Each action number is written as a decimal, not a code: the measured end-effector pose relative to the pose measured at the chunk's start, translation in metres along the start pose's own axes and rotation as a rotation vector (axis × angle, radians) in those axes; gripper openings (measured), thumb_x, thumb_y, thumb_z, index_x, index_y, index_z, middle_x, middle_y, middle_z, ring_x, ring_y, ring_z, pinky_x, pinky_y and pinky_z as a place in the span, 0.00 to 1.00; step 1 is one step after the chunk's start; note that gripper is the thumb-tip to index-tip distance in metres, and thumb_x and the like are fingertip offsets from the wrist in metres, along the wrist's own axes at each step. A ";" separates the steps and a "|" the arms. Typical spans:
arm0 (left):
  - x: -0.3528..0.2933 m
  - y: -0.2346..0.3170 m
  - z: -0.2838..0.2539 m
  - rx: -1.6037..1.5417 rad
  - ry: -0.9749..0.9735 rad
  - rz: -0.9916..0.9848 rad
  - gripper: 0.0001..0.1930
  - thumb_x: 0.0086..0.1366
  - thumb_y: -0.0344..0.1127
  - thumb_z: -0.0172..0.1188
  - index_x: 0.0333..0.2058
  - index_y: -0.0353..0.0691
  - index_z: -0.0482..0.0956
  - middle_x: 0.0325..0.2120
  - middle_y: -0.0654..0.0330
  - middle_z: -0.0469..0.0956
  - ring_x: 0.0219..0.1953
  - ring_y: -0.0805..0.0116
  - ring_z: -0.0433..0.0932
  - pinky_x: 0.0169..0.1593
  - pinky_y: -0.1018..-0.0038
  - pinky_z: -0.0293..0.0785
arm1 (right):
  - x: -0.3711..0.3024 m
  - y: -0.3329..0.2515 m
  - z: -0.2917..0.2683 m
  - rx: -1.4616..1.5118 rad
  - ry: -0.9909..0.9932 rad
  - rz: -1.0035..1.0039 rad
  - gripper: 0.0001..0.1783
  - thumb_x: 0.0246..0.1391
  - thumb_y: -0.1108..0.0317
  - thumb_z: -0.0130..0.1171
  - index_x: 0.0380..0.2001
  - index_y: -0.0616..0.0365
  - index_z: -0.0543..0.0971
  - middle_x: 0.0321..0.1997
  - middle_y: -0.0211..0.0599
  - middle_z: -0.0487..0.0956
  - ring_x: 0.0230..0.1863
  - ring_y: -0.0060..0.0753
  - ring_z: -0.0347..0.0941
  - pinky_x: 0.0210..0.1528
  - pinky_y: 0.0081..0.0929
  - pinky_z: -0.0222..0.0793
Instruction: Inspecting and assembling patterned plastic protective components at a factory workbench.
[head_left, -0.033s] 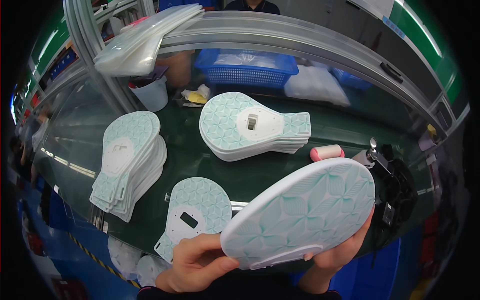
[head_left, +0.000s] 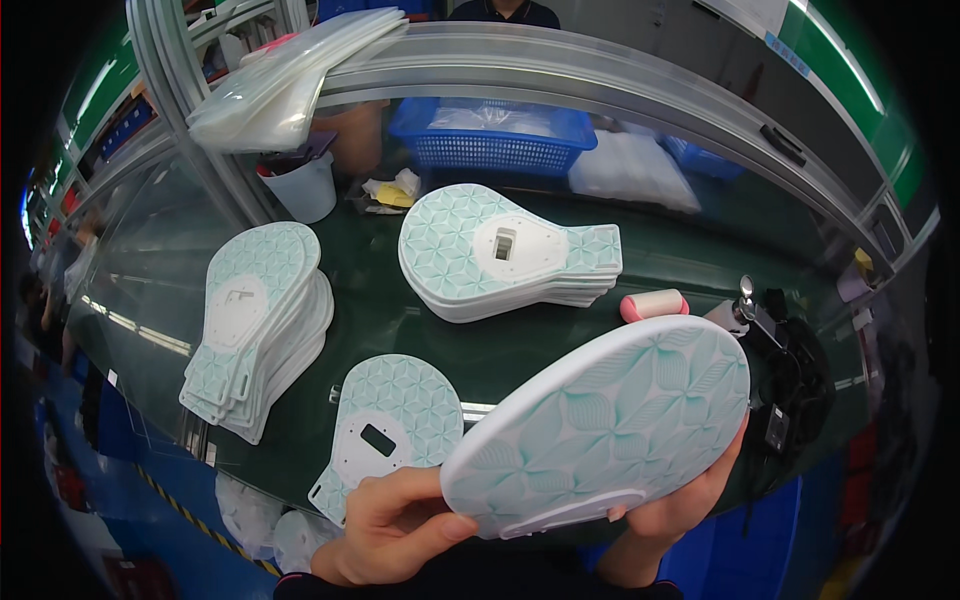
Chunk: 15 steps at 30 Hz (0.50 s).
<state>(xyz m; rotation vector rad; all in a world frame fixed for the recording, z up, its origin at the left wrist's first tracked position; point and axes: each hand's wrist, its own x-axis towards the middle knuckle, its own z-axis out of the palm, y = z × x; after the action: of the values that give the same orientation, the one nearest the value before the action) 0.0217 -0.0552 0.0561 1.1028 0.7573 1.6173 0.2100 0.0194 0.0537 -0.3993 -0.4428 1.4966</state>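
My left hand (head_left: 400,527) and my right hand (head_left: 685,500) hold a white plastic panel (head_left: 605,425) between them, tilted up near the front edge of the table. Its rounded face carries a raised pale green pattern. Left fingers pinch the near left rim; the right hand grips the lower right edge, its fingers partly hidden behind. Just beyond my left hand lies a single paddle-shaped panel (head_left: 405,400) with a rectangular opening. Similar panels form one stack (head_left: 470,245) at the middle of the table and another, fanned-out stack (head_left: 255,310) at the left.
On the dark green table (head_left: 370,310), a pink-ended roller (head_left: 655,305) lies behind the held panel. A metal-topped bottle (head_left: 735,312) and a black bag (head_left: 800,350) stand at right. A blue basket (head_left: 490,145), a bin (head_left: 305,190) and plastic bags (head_left: 635,170) line the back.
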 end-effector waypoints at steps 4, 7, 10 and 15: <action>0.003 -0.001 0.002 0.007 0.031 -0.009 0.11 0.53 0.23 0.54 0.37 0.28 0.69 0.31 0.52 0.74 0.34 0.69 0.73 0.39 0.75 0.69 | 0.000 -0.001 0.005 -0.022 -0.037 -0.064 0.32 0.53 0.44 0.25 0.54 0.54 0.56 0.56 0.39 0.58 0.56 0.43 0.54 0.55 0.43 0.51; 0.004 -0.006 0.002 0.000 0.173 0.006 0.13 0.51 0.27 0.57 0.36 0.28 0.69 0.30 0.53 0.74 0.32 0.70 0.72 0.39 0.76 0.67 | -0.005 -0.004 -0.011 0.088 -0.133 0.103 0.34 0.52 0.42 0.26 0.55 0.54 0.54 0.57 0.38 0.57 0.56 0.44 0.54 0.55 0.43 0.50; -0.006 -0.005 -0.006 0.113 0.246 0.003 0.25 0.47 0.37 0.60 0.41 0.27 0.64 0.36 0.53 0.71 0.39 0.67 0.70 0.45 0.74 0.64 | -0.010 -0.003 -0.014 0.236 -0.269 0.204 0.35 0.52 0.41 0.25 0.56 0.54 0.53 0.58 0.37 0.56 0.56 0.44 0.54 0.55 0.43 0.49; 0.006 -0.014 -0.006 0.084 0.354 0.051 0.23 0.47 0.36 0.60 0.38 0.27 0.66 0.32 0.54 0.72 0.35 0.70 0.71 0.41 0.77 0.65 | -0.003 -0.005 0.002 0.052 -0.309 0.139 0.40 0.51 0.38 0.22 0.56 0.62 0.49 0.58 0.45 0.54 0.56 0.47 0.53 0.55 0.45 0.48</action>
<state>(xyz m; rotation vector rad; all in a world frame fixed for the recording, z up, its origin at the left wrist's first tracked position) 0.0203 -0.0447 0.0436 0.9093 1.0416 1.8647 0.2133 0.0160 0.0580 -0.1595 -0.6284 1.7095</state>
